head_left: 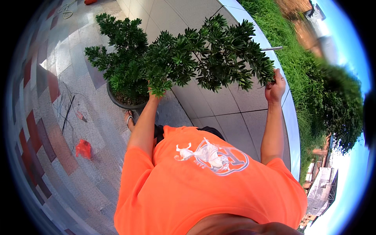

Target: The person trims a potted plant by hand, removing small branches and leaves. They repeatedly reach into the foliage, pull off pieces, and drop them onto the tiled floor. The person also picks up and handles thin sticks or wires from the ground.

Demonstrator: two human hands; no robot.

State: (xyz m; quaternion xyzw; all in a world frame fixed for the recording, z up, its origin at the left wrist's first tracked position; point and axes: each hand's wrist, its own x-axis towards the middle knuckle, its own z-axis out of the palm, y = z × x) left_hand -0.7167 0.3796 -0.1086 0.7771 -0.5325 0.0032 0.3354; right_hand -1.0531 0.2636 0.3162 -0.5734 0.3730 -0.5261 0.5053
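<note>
Curling at the far tip of a long leafy branch, the right hand stands right of centre in the frame, its fingers bent and raised against the outermost leaves; whether they pinch a stem cannot be told. The left hand, left of centre, is mostly hidden behind low leaves, so its grip cannot be told either. Between and above the hands, the branch stretches across the upper middle, joining dense green foliage in the upper left. Below that foliage sits a round dark pot, with a sandalled foot just beside it. The forearms lead down to an orange shirt with a pale print, filling the lower middle. Behind the branch runs a tiled wall, edged by a white ledge. At left, grey and reddish paving carries a crumpled red-orange bag and, above it, thin dark strands. A pale looped cord lies at upper left. Grass, a bushy tree and buildings line the right side.
</note>
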